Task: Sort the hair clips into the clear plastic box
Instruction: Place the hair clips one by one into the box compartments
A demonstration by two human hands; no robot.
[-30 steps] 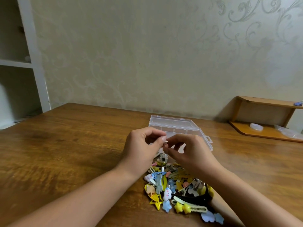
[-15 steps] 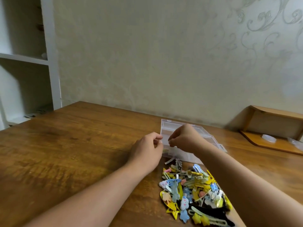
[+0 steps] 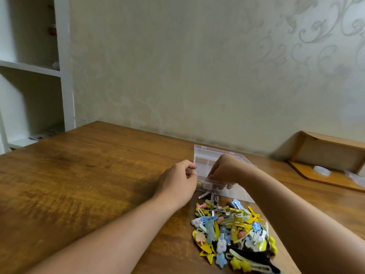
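Observation:
The clear plastic box [image 3: 205,155] stands open on the wooden table [image 3: 88,184], its compartments facing me. A heap of colourful hair clips [image 3: 231,228] lies just in front of it, yellow, blue, pink and white ones mixed together. My right hand [image 3: 227,171] reaches down into a front compartment, and its fingertips show blurred through the box wall. Whether a clip is between them is hidden. My left hand [image 3: 179,182] lies loosely curled against the box's left wall and holds nothing that I can see. A few clips show inside the front left compartment.
A small wooden shelf [image 3: 325,155] stands at the table's back right with a few clear plastic items on it. White wall shelving [image 3: 31,76] rises at the far left. The papered wall runs right behind the table.
Both hands moved forward from above the pile to the box. My right hand went from pinching something small in the air to dipping into a compartment. The view shifted left.

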